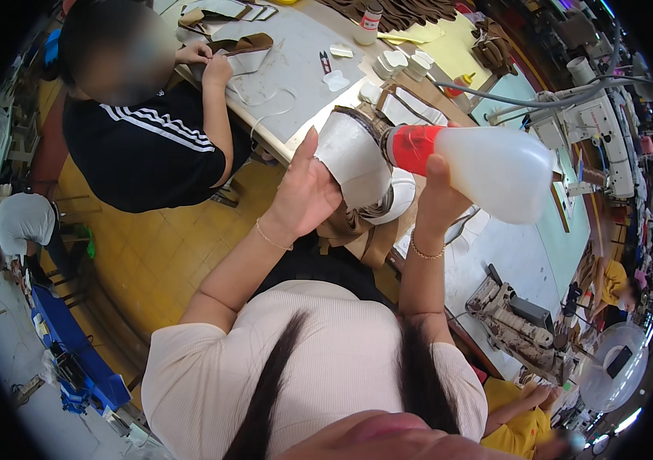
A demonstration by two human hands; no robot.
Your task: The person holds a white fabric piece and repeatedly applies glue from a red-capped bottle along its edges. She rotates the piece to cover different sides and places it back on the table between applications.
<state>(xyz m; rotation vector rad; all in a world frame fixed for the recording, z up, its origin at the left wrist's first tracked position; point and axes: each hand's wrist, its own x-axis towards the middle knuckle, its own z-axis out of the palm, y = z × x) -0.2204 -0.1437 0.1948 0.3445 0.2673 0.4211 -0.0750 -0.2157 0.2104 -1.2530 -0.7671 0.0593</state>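
My left hand (305,192) supports a curved off-white panel with a brown edge (353,157); its thumb stands at the near side and most of its fingers are hidden behind the panel. In my right hand (441,195) is a translucent white plastic squeeze bottle (495,169) with a red band round its neck. The bottle lies on its side, its neck pointing left at the panel's brown edge. Whether the tip touches that edge, I cannot tell. Below the panel, more white pieces (399,198) and brown strips (369,238) lie at the table's edge.
To the left, a person in a black shirt (150,146) handles a brown-and-white piece (250,55) at the same table (296,46). Small white pads (392,63), red snips (326,63) and another bottle (369,24) lie farther off. A metal device (514,322) stands at right, a sewing machine (595,123) beyond.
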